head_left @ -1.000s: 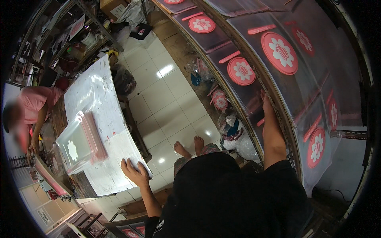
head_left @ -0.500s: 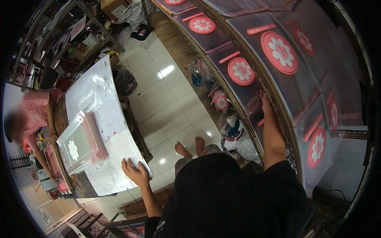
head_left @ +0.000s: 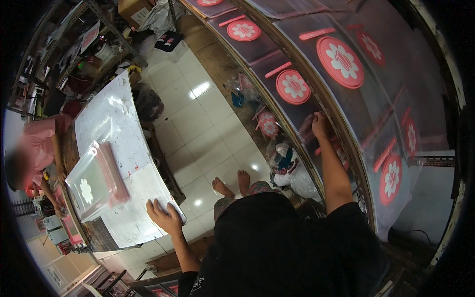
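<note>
My left hand (head_left: 164, 217) lies with spread fingers on the near corner of a white-topped table (head_left: 121, 230). A stack of clear plastic sheets (head_left: 101, 180) with a white flower print and pinkish edges rests on that table, apart from the hand. On the right, my right hand (head_left: 320, 124) is over a lower rack level, its fingers curled in at a clear plastic sheet (head_left: 311, 114). Just beyond it is a pink round print with a white flower (head_left: 293, 87). Whatever the fingers pinch, if anything, is too small to make out.
More printed plastic sheets (head_left: 341, 62) lie on the upper rack level, behind a brown rail (head_left: 316, 81). Filled plastic bags (head_left: 284, 161) sit beneath the rack. A person in pink (head_left: 39, 143) works across the table. Cluttered metal shelves (head_left: 111, 29) stand at the far left.
My right forearm has shifted left and its fingers have curled in. My left hand stays on the table. The co-worker's hand has moved away over the pink frame. The whole view has shifted slightly.
</note>
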`<state>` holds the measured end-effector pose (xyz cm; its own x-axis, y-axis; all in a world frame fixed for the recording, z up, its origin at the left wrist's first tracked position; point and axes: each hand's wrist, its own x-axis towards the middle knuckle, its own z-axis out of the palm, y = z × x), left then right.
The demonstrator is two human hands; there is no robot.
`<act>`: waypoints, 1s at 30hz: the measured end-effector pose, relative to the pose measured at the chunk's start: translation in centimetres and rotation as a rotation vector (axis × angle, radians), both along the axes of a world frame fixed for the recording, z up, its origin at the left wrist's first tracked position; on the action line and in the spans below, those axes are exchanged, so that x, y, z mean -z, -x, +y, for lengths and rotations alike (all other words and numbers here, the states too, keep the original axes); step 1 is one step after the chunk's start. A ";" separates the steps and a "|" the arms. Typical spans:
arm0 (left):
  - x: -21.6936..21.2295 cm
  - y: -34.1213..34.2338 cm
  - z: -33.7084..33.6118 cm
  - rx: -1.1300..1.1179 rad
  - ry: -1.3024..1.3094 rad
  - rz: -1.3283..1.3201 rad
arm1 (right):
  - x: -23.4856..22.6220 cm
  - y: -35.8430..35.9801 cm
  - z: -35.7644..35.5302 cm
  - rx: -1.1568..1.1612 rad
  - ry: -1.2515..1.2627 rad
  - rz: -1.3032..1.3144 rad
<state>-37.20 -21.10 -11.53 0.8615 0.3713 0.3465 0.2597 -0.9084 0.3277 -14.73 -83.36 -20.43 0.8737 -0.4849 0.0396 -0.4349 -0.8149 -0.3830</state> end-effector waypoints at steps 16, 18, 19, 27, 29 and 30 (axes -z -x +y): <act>0.0 0.3 0.7 -0.020 0.130 -0.076 | -3.1 2.9 12.3 -0.376 -0.341 -0.342; -1.4 0.4 0.9 0.016 0.151 -0.078 | -2.3 4.1 16.8 -0.348 -0.696 -0.271; -1.3 0.8 1.1 0.001 0.167 -0.107 | -1.8 4.5 19.5 -0.405 -0.724 -0.272; -2.1 4.1 4.8 0.019 0.743 -0.353 | 4.6 9.6 34.4 -0.899 -0.793 0.268; -2.6 5.5 6.9 -0.045 0.639 -0.400 | 6.3 10.8 35.8 -0.905 -0.767 0.363; -2.5 6.3 8.2 -0.075 0.582 -0.411 | 6.5 11.4 36.6 -0.906 -0.751 0.403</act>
